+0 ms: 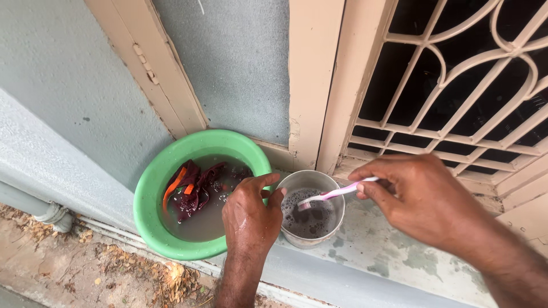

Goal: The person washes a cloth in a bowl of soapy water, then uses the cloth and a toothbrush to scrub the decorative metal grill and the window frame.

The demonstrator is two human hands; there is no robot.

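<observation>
While the left hand [249, 206] rests with its fingers curled over the near rim of a small metal cup [311, 208], gripping it where it meets the neighbouring basin, the right hand [408, 197] pinches the handle of a pink and white toothbrush [337, 193] between thumb and fingertips. The toothbrush slants down to the left, its bristle end dipped into the dark, foamy water inside the cup. That cup stands on a grey, stained concrete ledge [377, 251], just beside a round green plastic basin [149, 197], the two touching or very nearly so. Inside the basin lies murky water, and in it soaks a dark maroon cloth [197, 191] with orange strips along one edge. Behind both vessels rises a beige painted door frame [311, 74] with a frosted glass panel [234, 57], and to the right a window is covered by a curved beige metal grille [456, 85]. Below the ledge, to the left, a grey pipe [45, 212] runs along the wall above ground littered with dry leaves [142, 274].
</observation>
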